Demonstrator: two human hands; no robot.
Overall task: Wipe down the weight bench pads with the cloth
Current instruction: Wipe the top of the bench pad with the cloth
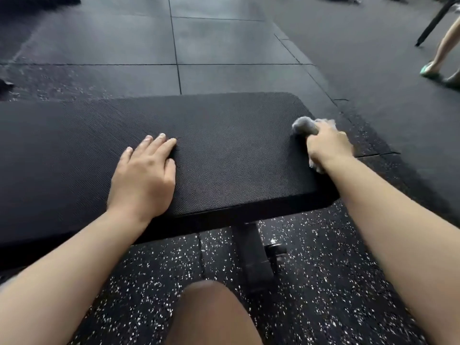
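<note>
A black textured bench pad (224,150) stretches across the middle of the head view, its rounded end to the right. My left hand (144,175) lies flat on the pad near its front edge, fingers together and holding nothing. My right hand (328,143) is closed around a bunched grey cloth (305,125) and presses it on the pad's right end. Cloth sticks out beyond the fingers and below the wrist.
The bench's black post and foot (251,255) stand on speckled rubber flooring (323,282) under the pad. My knee (211,314) is at the bottom centre. Another person's legs and sandals (433,70) are at the far right, beside a slanted black bar (435,21).
</note>
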